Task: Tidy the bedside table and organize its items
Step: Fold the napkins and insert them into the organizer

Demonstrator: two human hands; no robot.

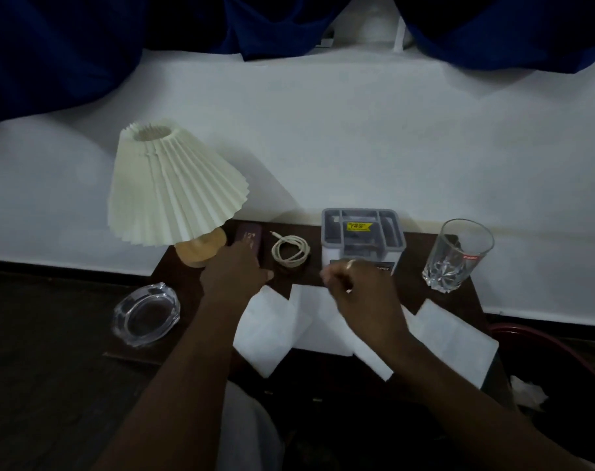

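Dark wooden bedside table (184, 287), white wall (357, 147), blue curtain (51, 45).
Left hand (235, 271) on flat purple case (250, 234), grip unclear; right hand (360, 287) curled, empty.

"Could you read any words there?"

"Only one. The glass (457, 256) had a red label (472, 257), and I read it as 'Cello'."

"What about the yellow sticker (359, 226) in the grey box (363, 246)?"

"It had dark print, but too small for me. My right hand (360, 287) hid most of the front label (386, 266)."
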